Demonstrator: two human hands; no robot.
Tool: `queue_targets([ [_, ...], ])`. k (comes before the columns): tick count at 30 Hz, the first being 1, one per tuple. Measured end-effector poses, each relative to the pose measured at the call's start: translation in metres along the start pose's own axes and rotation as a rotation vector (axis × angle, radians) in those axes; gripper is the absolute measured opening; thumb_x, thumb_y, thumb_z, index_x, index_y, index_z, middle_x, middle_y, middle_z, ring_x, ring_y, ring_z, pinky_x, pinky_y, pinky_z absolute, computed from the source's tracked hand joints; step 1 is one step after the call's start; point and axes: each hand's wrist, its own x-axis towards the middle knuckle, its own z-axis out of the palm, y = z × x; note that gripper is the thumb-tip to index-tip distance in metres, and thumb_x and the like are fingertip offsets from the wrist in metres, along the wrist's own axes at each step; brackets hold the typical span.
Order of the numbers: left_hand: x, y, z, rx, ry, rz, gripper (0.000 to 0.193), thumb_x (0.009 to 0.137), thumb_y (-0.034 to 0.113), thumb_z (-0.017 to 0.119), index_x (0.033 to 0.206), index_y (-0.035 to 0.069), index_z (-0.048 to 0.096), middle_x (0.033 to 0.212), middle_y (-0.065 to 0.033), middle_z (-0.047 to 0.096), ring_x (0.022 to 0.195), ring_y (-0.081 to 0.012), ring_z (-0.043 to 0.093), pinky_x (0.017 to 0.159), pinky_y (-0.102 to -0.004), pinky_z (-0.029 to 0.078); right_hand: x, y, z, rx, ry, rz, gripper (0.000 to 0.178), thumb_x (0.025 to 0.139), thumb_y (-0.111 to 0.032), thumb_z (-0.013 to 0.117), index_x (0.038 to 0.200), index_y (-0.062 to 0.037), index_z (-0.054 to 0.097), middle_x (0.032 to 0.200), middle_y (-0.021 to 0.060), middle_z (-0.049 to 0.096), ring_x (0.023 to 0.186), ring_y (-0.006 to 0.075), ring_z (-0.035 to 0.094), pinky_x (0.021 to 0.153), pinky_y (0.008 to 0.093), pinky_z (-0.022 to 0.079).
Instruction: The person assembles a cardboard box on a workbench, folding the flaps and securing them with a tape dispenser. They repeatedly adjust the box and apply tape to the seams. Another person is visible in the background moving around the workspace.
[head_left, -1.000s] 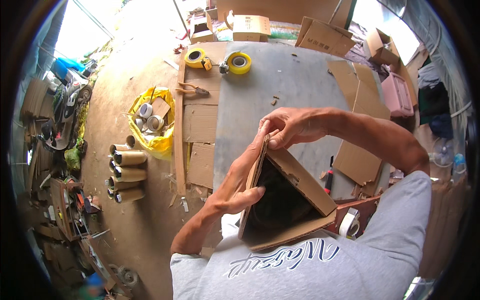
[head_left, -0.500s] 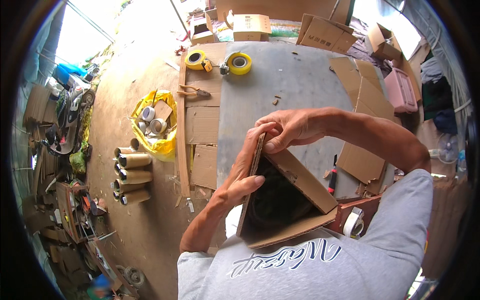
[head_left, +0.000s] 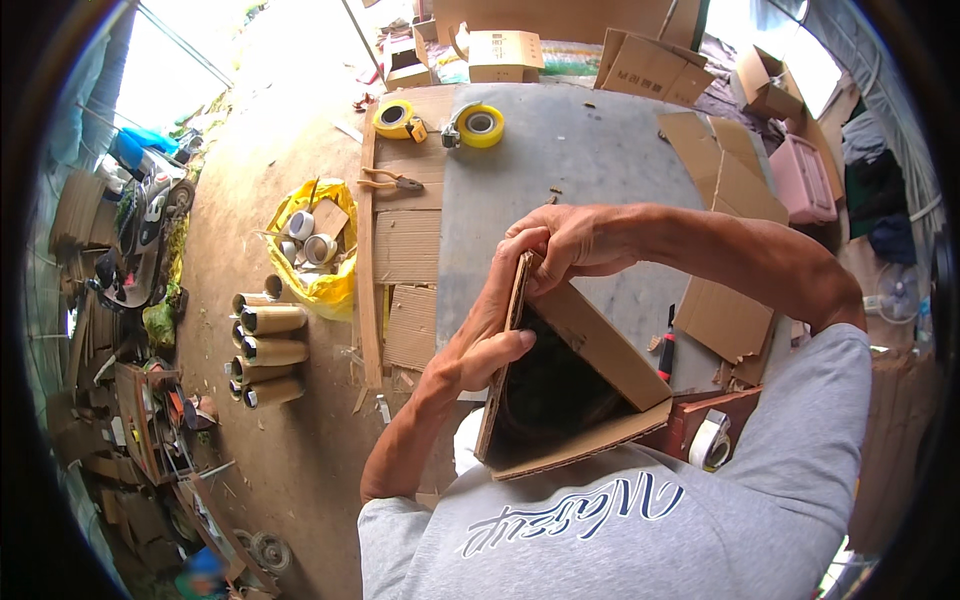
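A triangular cardboard tube (head_left: 612, 355), dark inside, is held up close in front of my chest with one end facing me. Along its left wall lies my left hand (head_left: 500, 335), the thumb on the rim and the fingers on the outer side. At the top corner, where two panels meet, my right hand (head_left: 568, 248) is closed over the edge with its fingers bent. What the right fingertips press on is partly hidden. A red and black utility knife (head_left: 667, 345) lies on the grey tabletop (head_left: 560, 130) to the right of the tube.
Two yellow tape rolls, one (head_left: 480, 125) in a dispenser, and pliers (head_left: 390, 180) lie at the far left of the table. Flattened cardboard (head_left: 740, 230) covers its right side. On the floor at left stand a yellow bag (head_left: 335, 285) of rolls and several tubes (head_left: 273, 352).
My right hand has shifted slightly at the top corner, its fingers more curled and the wrist a little higher. The tube has moved up slightly.
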Motion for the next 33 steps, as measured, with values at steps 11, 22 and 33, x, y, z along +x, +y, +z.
queue_targets([
  [11, 0.006, -0.002, 0.001, 0.045, 0.063, 0.033, 0.086, 0.062, 0.041, 0.057, 0.139, 0.006, 0.036, 0.113, -0.0115, 0.047, 0.107, -0.0217, 0.047, 0.096, -0.0349, 0.037, -0.069, 0.048, -0.002, -0.101, 0.058, -0.091, 0.070, 0.081, -0.029, 0.087, 0.133, 0.0056, 0.054, 0.130, 0.0140, 0.060, 0.122, 0.0211, 0.058, 0.107, 0.0363, 0.047],
  [22, 0.003, 0.006, 0.014, 0.146, 0.081, -0.012, 0.085, 0.061, 0.040, 0.057, 0.138, 0.007, 0.037, 0.118, -0.0110, 0.045, 0.109, -0.0224, 0.046, 0.097, -0.0368, 0.038, -0.140, 0.086, 0.055, -0.328, 0.152, -0.114, 0.058, 0.081, -0.017, 0.080, 0.134, -0.0008, 0.062, 0.116, 0.0151, 0.071, 0.099, 0.0214, 0.069, 0.088, 0.0346, 0.058],
  [33, 0.000, -0.011, 0.015, -0.199, 0.114, -0.024, 0.084, 0.097, 0.075, 0.040, 0.150, 0.010, 0.037, 0.125, -0.0091, 0.048, 0.118, -0.0189, 0.048, 0.106, -0.0357, 0.040, -0.121, 0.101, 0.058, -0.404, 0.206, -0.196, 0.083, 0.101, -0.054, 0.053, 0.158, -0.0012, 0.025, 0.148, 0.0248, 0.047, 0.139, 0.0329, 0.045, 0.116, 0.0371, 0.035],
])
